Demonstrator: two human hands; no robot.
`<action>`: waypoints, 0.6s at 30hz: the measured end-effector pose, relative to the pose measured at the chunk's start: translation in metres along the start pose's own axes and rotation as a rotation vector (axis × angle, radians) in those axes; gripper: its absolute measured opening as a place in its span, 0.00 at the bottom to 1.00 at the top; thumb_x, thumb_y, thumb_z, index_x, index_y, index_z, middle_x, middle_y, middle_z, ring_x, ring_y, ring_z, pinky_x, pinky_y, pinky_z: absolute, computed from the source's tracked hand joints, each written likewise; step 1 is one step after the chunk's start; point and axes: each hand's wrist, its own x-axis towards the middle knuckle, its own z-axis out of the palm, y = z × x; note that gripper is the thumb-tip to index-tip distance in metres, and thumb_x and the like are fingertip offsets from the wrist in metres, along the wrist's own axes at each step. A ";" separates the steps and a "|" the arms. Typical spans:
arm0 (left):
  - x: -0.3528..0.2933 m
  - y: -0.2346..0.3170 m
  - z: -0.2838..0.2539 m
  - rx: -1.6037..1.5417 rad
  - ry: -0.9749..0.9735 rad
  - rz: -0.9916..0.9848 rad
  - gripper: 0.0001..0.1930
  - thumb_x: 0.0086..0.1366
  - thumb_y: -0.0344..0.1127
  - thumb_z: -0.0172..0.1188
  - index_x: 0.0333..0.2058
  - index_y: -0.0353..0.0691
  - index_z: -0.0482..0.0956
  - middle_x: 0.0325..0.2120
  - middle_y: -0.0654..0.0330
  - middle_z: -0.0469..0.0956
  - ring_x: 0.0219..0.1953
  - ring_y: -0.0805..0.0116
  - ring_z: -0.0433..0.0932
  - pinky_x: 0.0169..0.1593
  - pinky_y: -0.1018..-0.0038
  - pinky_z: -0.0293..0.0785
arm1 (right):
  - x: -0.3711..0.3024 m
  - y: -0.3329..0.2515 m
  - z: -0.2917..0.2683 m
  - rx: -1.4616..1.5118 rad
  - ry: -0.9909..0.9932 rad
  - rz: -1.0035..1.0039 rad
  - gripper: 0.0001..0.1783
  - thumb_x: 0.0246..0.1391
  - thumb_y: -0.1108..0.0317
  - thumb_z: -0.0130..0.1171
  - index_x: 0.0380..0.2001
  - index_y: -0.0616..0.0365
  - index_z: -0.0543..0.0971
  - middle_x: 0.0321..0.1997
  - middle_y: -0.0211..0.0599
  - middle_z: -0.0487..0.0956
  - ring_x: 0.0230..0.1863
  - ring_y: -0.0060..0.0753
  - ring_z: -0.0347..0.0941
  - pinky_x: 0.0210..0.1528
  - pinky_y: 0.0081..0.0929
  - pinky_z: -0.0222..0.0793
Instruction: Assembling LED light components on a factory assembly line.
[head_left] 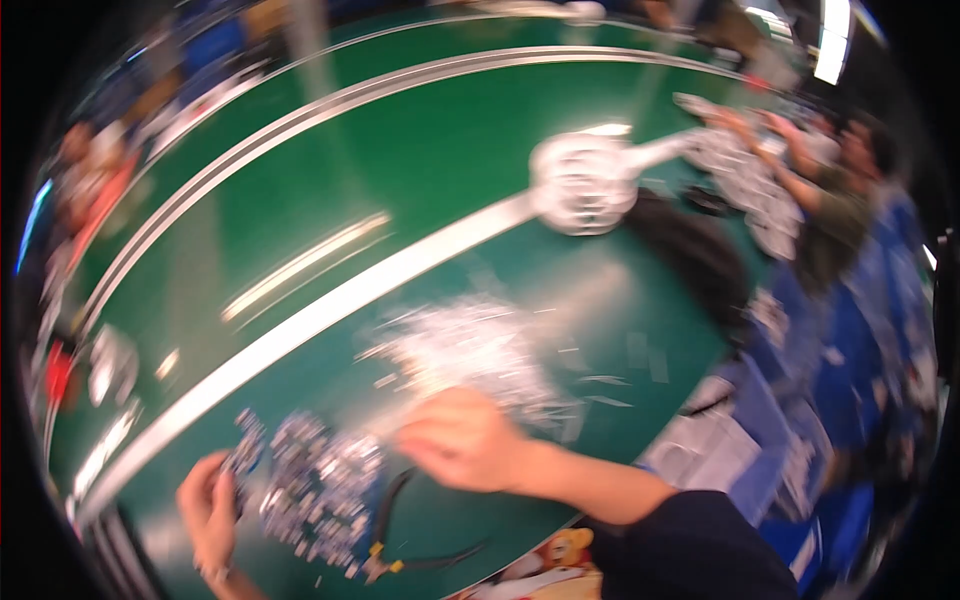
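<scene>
My left hand (pixel 208 508) curls its fingers and thumb around a cluster of small blue-and-silver parts (pixel 246 440) at the lower left. Beside it a heap of similar small blue-and-silver parts (pixel 315 490) lies on the green table. My right hand (pixel 460 440) is between that heap and a pile of thin, clear-white strips (pixel 475 350). Its fingertips are drawn together; motion blur hides anything between them. A pair of pliers (pixel 375 562) with dark handles and yellow bits lies just right of the blue-and-silver heap, below my right hand.
A white strip (pixel 330 320) crosses the green table (pixel 640 285). Farther right stand round white stacked pieces (pixel 583 185) and a dark bag-like bundle (pixel 690 250). A co-worker (pixel 850 190) handles white pieces at the far right. Blue bins or sheets (pixel 860 360) line the right side.
</scene>
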 end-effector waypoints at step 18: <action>-0.046 -0.131 -0.065 0.221 0.569 -0.142 0.11 0.59 0.28 0.52 0.39 0.30 0.75 0.21 0.58 0.77 0.22 0.78 0.74 0.27 0.80 0.70 | -0.007 -0.012 0.015 -0.051 -0.301 0.038 0.07 0.31 0.78 0.63 0.20 0.60 0.77 0.23 0.34 0.74 0.26 0.36 0.68 0.29 0.29 0.64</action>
